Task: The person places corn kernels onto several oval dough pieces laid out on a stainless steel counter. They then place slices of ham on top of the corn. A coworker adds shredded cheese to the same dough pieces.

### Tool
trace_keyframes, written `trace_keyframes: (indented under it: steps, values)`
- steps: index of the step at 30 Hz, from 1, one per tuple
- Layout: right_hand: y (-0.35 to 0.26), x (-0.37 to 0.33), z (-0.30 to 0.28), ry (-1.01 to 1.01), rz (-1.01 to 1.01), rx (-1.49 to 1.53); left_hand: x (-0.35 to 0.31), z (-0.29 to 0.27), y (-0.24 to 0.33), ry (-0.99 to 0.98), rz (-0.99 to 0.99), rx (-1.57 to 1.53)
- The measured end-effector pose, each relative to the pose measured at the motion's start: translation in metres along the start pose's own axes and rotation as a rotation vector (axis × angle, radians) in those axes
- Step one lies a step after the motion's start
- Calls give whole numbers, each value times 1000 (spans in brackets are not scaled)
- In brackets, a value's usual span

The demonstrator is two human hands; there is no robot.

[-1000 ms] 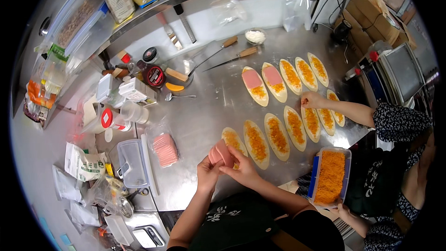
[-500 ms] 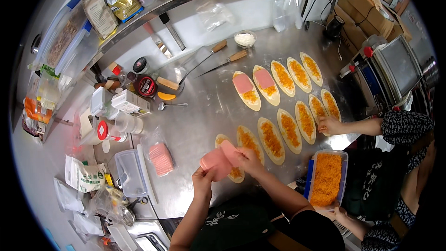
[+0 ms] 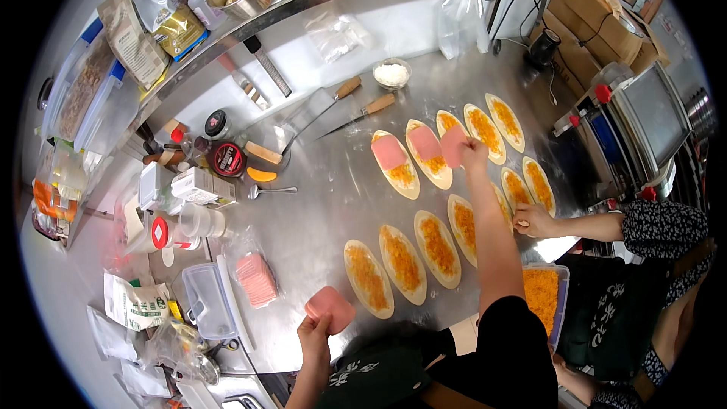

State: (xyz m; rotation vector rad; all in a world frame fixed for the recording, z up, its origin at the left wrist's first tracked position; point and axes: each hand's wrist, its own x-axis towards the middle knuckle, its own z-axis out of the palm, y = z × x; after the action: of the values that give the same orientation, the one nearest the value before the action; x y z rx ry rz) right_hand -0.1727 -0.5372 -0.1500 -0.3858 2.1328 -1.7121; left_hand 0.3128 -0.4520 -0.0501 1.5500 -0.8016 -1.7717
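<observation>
Two rows of oval dough pieces topped with orange shreds lie on the steel table. My left hand (image 3: 315, 338) pinches a stack of pink ham slices (image 3: 332, 309) by its lower edge, close to the nearest dough oval (image 3: 369, 280). Reaching far out, my right hand (image 3: 475, 153) grips a single ham slice (image 3: 453, 145) over the third dough oval (image 3: 447, 119) of the far row. On the two ovals left of it, a ham slice (image 3: 389, 151) and another ham slice (image 3: 423, 142) lie on the shreds. My right forearm hides part of the near row.
At the right, a co-worker's hand (image 3: 535, 221) touches the near row beside a tub of orange shreds (image 3: 542, 295). Packaged ham (image 3: 257, 280) lies left. Behind are a long knife (image 3: 365, 112), a spatula (image 3: 333, 103) and a bowl of white cream (image 3: 391, 73). Jars and cartons crowd the left.
My right hand has peeled a ham slice off the stack and carried it away to the far row. My left hand, with the stack, has moved slightly down and left.
</observation>
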Motion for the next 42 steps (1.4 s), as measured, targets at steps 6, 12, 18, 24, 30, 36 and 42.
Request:
trace_keyframes:
  steps: [6, 12, 18, 24, 30, 36, 42]
  values:
    - [17, 70, 17, 47, 60, -114, 2, 1, -10, 65, -59, -41]
    - [33, 94, 23, 107, 9, -314, 8, 5, -15, 70, -57, -79]
    - [32, 98, 19, 83, -35, -533, 13, 6, -22, 47, -82, -56]
    - [6, 71, 27, 141, -65, -933, 9, 11, -17, 75, -99, -33]
    - [-8, 59, 15, 244, -249, -1044, 12, 11, -15, 29, -70, -25]
    - [-73, -114, 48, -69, -529, -351, 32, 30, 13, 12, 18, 5]
    - [-104, -320, 50, -628, -749, -276, 33, 39, 34, -139, 169, 69]
